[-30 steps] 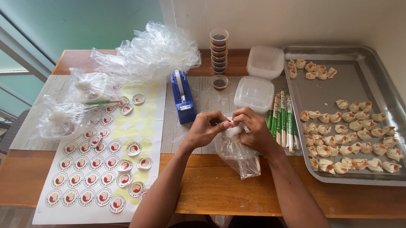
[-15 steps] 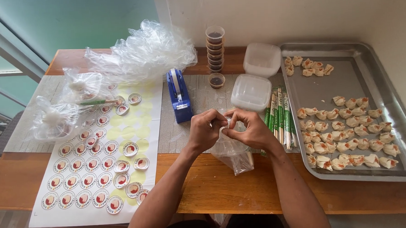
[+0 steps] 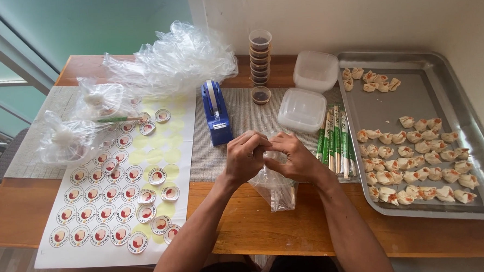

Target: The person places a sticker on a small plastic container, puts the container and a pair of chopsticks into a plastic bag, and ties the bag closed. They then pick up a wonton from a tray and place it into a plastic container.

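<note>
Nearest, over the wooden table (image 3: 246, 228): left hand (image 3: 247, 158) and right hand (image 3: 293, 160) pressed together, fingers curled shut and pinching the gathered top of a clear bag (image 3: 277, 188). Thin, crinkled, see-through plastic, hanging limp below the knuckles down to the table's bare wood, just in front of the grey mat (image 3: 242, 130); contents impossible to make out. Compared with half a second ago: hands closer together and more tightly closed over the bag's neck, left fingers now folded over the right; bag in the same spot at the table's middle, nothing else shifted. Left of the hands, a sticker sheet (image 3: 119, 185) with rows of round red-and-white labels, several gaps in the yellow backing. Just right of the hands, chopsticks (image 3: 333, 140) in green-and-white sleeves, lying beside a metal tray (image 3: 409, 99) with rows of folded dumplings (image 3: 417, 161) and a small cluster in its far corner. Beyond the hands, a blue tape dispenser (image 3: 216, 112) on the mat, two lidded clear boxes (image 3: 303, 109), a single sauce cup (image 3: 261, 95) and behind it a stack of cups (image 3: 260, 56). Farthest left, tied filled bags (image 3: 68, 138) and a heap of loose plastic (image 3: 173, 60) against the wall.
</note>
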